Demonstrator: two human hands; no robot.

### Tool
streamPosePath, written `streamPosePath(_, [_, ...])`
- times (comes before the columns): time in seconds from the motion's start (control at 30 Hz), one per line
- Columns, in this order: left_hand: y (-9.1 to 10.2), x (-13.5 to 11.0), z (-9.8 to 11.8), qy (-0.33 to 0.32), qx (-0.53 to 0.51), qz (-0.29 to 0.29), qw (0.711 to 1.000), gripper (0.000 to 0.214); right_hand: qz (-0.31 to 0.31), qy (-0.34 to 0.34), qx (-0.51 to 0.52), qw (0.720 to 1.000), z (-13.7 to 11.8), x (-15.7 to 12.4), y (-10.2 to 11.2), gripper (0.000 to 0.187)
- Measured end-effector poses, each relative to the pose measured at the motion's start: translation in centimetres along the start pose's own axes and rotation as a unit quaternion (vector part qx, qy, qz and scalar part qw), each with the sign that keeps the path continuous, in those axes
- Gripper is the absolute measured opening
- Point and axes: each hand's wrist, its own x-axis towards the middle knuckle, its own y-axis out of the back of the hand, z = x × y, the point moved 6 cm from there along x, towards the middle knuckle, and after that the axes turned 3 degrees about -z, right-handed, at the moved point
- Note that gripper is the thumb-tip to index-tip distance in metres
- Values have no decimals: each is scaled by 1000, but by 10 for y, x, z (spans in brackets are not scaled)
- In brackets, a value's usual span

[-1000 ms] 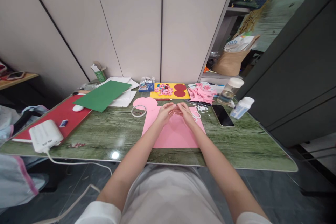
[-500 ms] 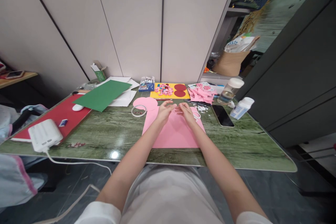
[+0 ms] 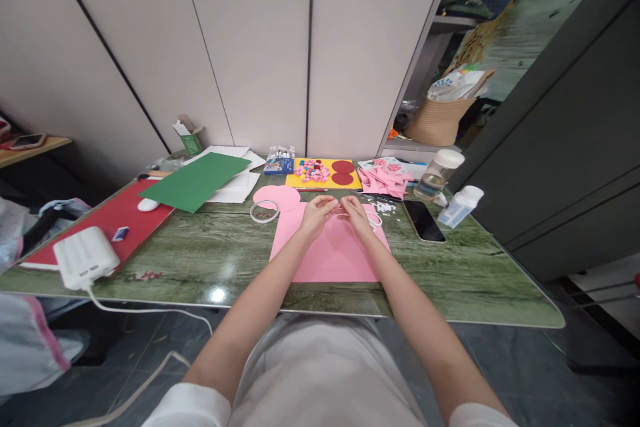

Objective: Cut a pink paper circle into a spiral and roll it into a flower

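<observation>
My left hand point(image 3: 318, 215) and my right hand point(image 3: 355, 215) are held close together over a pink sheet of paper point(image 3: 335, 257). Both have thumb and fingers pinched together; whatever lies between the fingertips is too small to make out. White-handled scissors point(image 3: 375, 219) lie partly hidden beside my right hand. Left of the sheet rests a roll of tape point(image 3: 265, 211), overlapping the lower edge of pink paper circles point(image 3: 280, 196). Small white scraps point(image 3: 384, 207) are scattered beyond my right hand.
Behind the hands, a yellow sheet point(image 3: 295, 181) bears colourful pompoms and dark red circles. Pink paper strips point(image 3: 385, 180), a phone point(image 3: 425, 220), a bottle point(image 3: 461, 205) and a jar point(image 3: 440, 175) stand or lie right. Green paper point(image 3: 200, 180), red paper point(image 3: 107, 220) and a white power bank point(image 3: 86, 257) lie left.
The fingers of my left hand have curled inward into a closer pinch. The fingertips of both hands have drawn slightly nearer each other. Objects on the table have not moved.
</observation>
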Motion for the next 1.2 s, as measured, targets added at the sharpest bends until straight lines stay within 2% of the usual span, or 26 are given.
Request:
streamPosePath(0.4, [-4,-3,7,-19,51,-10,998,38,-3,-11,0,1000,-2,-1,-1,38])
streamPosePath(0.67, [-13,-8,15,-30,37,-56,997,45,-5,-4,-1,1000,-2,-2,-1,34])
streamPosePath(0.8, [-16,-7,10,-17,31,-81,996,47,-2,2,-2,1000,-1,-1,0,32])
streamPosePath(1.2, [-17,-7,0,23,13,-78,997,37,5,4,-8,1000,5,5,4,29])
